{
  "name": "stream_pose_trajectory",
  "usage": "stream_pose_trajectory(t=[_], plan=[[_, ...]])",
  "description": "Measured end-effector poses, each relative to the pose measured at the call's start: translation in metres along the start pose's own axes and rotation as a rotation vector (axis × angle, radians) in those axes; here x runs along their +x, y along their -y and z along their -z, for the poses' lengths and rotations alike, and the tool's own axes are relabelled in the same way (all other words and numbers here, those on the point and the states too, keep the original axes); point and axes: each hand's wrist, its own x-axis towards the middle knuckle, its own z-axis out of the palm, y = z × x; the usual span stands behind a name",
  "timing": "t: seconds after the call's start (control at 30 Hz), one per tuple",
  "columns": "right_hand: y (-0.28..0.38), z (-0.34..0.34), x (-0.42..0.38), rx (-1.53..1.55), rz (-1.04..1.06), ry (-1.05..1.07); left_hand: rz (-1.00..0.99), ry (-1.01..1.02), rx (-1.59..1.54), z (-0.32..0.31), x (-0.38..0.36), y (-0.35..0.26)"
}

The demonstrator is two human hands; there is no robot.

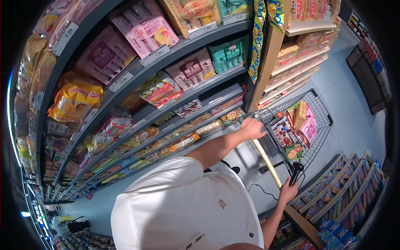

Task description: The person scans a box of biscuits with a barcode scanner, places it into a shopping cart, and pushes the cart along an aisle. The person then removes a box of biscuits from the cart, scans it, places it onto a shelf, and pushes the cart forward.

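As we look down on the shopping cart (320, 143), the left hand (252, 128) is at its handle's (266, 160) shelf-side end, fingers bent, their hold unclear. Across the handle, the right hand's (288, 191) fingers wrap a black grip (296, 173)! Snack packs (306, 125) lie inside the cart; packed shelves (166, 54) flank it.

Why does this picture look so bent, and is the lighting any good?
Head view: strong wide-angle bending, with the shelves bowing and the corners black; light streaks at the left edge; bright patches and soft shadow on the white shirt; shiny highlights on the yellow packet; far lower left, details too small to make out.
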Motion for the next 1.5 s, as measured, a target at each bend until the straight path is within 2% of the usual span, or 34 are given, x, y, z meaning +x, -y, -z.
stream_pose_trajectory(t=[0.57,0.77,1.1,1.33,1.5], plan=[[0.013,-0.009,-0.08,0.093,-0.005,-0.009,-0.099,0.046,-0.076,0.019,-0.075,0.05],[0.026,-0.018,-0.12,0.164,-0.071,-0.085,-0.165,0.002,-0.087,0.023,-0.101,0.077],[0.031,-0.033,-0.177,0.196,-0.142,-0.068,-0.199,0.037,-0.089,0.033,-0.145,0.113],[0.055,-0.031,-0.209,0.319,-0.21,-0.053,-0.182,0.029,-0.095,0.037,-0.168,0.131],[0.058,-0.028,-0.221,0.614,-0.272,-0.031,-0.137,0.069,-0.081,0.04,-0.179,0.141]])
